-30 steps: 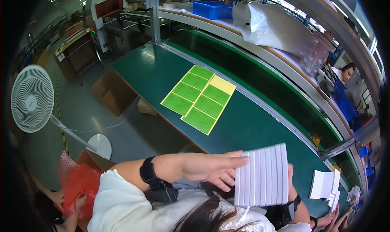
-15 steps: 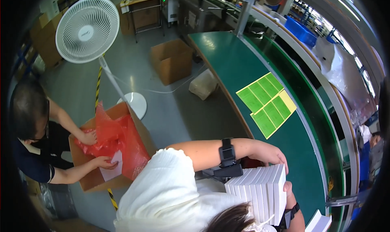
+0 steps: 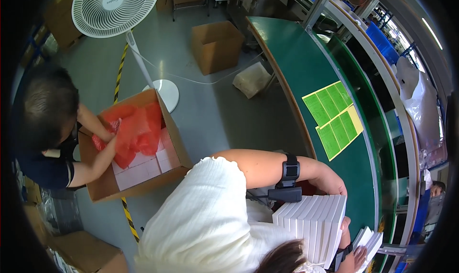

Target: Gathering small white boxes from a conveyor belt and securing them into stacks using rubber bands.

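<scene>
A tight row of thin white boxes (image 3: 311, 220) stands against my body at the table's near edge. My left hand (image 3: 332, 182) curls round its far end, fingers closed against the boxes. At the right side of the row, my right hand (image 3: 345, 225) presses on it with its fingers partly hidden. Both wrists carry black straps; a black device (image 3: 285, 194) sits by the left one. More white boxes (image 3: 370, 242) lie beside the row on the right. Another hand (image 3: 359, 259) touches them; whose it is I cannot tell.
Green label sheets (image 3: 333, 120) lie on the green table (image 3: 282, 48). At left, a co-worker (image 3: 48, 110) bends over a carton (image 3: 138, 184) holding white boxes under red plastic wrap (image 3: 138, 132). A fan (image 3: 117, 3), an open carton (image 3: 217, 48) and a plastic bag (image 3: 252, 79) stand beyond.
My view has shifted, while both hands keep hold of the row. The co-worker's red wrap has shifted, exposing white boxes in the carton. A hand now shows by the boxes at right.
</scene>
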{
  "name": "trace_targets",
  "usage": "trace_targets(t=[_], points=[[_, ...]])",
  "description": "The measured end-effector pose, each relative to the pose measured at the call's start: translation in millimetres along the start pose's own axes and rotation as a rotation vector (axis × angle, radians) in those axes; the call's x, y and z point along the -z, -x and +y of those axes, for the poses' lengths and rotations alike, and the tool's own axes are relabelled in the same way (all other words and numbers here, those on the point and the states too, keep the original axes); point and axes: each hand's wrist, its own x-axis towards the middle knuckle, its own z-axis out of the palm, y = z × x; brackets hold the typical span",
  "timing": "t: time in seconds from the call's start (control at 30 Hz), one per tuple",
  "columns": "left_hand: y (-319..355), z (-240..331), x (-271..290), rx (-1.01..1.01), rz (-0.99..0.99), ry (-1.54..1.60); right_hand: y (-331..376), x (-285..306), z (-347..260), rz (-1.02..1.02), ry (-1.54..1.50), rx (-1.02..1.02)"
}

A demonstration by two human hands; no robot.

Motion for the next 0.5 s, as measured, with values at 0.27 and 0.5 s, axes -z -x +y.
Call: trace_targets(t=[0.27,0.5], points=[[11,-2,1,0.006,-0.082,0.192,-7,-10,-3,-0.030,0.091,0.056],[54,20,7,-0.111,0.496,-0.319,2,-25,6,0.160,0.158,0.082]])
